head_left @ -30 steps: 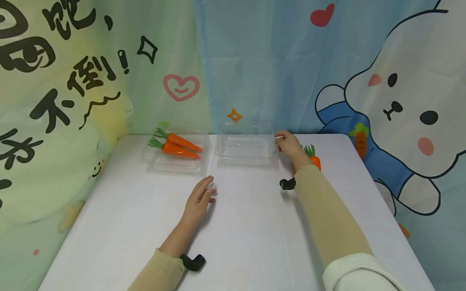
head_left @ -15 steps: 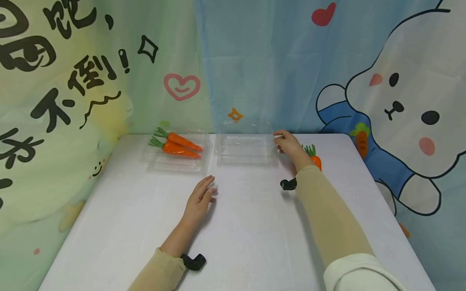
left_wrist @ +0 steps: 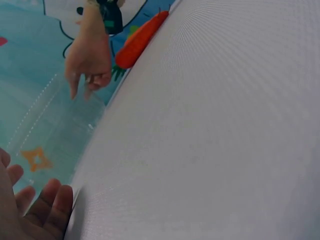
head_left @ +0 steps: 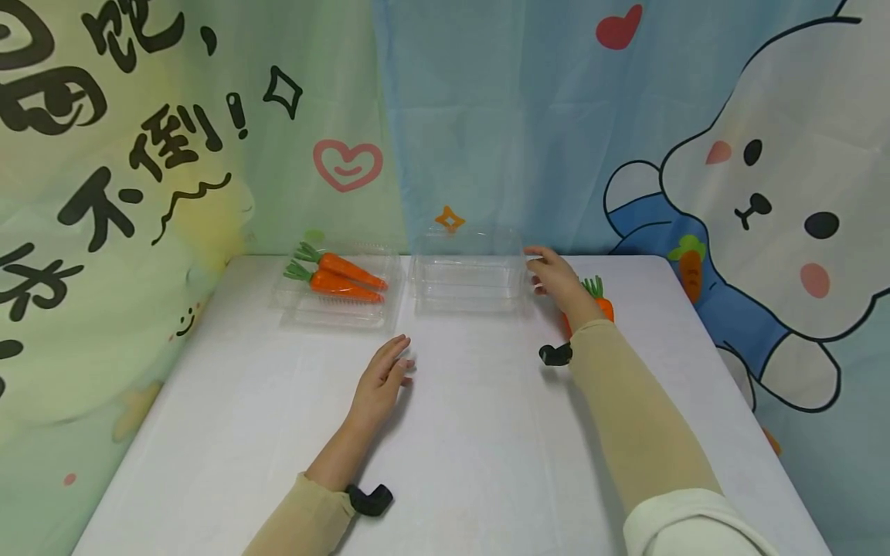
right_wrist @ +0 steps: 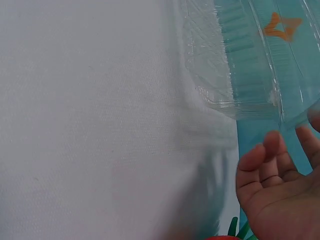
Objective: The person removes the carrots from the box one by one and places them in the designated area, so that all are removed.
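Observation:
My right hand (head_left: 558, 279) is beside the right edge of a clear plastic clamshell box (head_left: 469, 292) with its lid raised. In the right wrist view, its loosely bent fingers (right_wrist: 250, 157) hold nothing and lie right at the box's edge. A carrot with a green top (head_left: 604, 309) lies behind the right wrist, partly hidden. Two more carrots, an upper one (head_left: 353, 272) and a lower one (head_left: 342, 286), lie in a second clear box (head_left: 337, 315) on the left. My left hand (head_left: 375, 386) hovers near the table's middle, relaxed and holding nothing.
A white-covered table (head_left: 459, 432) carries everything. Directly behind its far edge hangs a printed curtain (head_left: 487, 139) with a cartoon rabbit and hearts. A black wrist-worn device (head_left: 371, 500) juts from the left sleeve, and a similar black device (head_left: 555, 354) from the right.
My right hand has drawn slightly right and its fingers have spread a little at the box's edge. More of the right-hand carrot shows. The left hand has stayed put.

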Available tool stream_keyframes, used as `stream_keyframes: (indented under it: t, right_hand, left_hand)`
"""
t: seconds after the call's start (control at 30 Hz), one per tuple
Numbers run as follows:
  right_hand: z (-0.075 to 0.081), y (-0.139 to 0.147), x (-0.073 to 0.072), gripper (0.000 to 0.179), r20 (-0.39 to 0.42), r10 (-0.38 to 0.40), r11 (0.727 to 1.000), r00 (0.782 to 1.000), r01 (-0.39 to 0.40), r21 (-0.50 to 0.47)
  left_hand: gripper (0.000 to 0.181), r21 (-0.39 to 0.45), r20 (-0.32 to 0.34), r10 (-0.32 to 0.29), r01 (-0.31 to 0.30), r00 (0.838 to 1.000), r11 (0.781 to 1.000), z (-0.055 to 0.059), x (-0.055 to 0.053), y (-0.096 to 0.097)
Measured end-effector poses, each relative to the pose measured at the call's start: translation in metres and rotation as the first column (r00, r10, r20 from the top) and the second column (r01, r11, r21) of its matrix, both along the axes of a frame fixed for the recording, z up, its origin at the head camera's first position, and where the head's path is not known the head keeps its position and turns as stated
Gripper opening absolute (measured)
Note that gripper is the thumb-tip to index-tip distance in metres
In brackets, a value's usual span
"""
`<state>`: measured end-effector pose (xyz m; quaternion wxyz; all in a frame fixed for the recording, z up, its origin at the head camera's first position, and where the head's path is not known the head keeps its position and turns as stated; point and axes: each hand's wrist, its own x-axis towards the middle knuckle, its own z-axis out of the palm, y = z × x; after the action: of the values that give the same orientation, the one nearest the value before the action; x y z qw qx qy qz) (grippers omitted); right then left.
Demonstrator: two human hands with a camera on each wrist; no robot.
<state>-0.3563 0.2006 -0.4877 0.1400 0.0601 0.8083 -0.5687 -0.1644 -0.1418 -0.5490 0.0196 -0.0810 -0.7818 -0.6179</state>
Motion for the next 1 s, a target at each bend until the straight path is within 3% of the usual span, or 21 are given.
stream_keyframes:
  t: [0.17, 0.3, 0.43, 0.6, 1.0]
  right_hand:
    - [0.0, 0.001, 0.004, 0.063, 0.117, 0.026, 1.0, 0.993, -0.026, -0.004]
    - [0.001, 0.003, 0.011, 0.061, 0.209, 0.073, 0.997, 0.975, -0.07, -0.022]
    - [0.003, 0.008, 0.019, 0.067, 0.246, 0.132, 0.987, 0.96, -0.104, -0.125]
    - [0.005, 0.012, 0.026, 0.086, 0.262, 0.184, 0.97, 0.947, -0.131, -0.207]
    - [-0.008, 0.008, 0.033, 0.079, 0.18, 0.25, 0.936, 0.951, -0.19, -0.296]
  left_hand:
    - [0.041, 0.014, 0.002, -0.005, 0.005, 1.0, 1.0, 0.0, 0.0, 0.001]
    - [0.04, 0.023, -0.009, -0.009, 0.009, 1.0, 1.0, 0.0, 0.0, 0.002]
    - [0.039, 0.016, -0.011, -0.007, 0.008, 1.0, 1.0, -0.001, -0.001, 0.001]
    - [0.038, 0.015, -0.019, -0.015, 0.016, 1.0, 1.0, -0.002, 0.0, 0.0]
    - [0.035, 0.021, 0.02, -0.019, 0.019, 1.0, 1.0, -0.001, 0.0, 0.0]
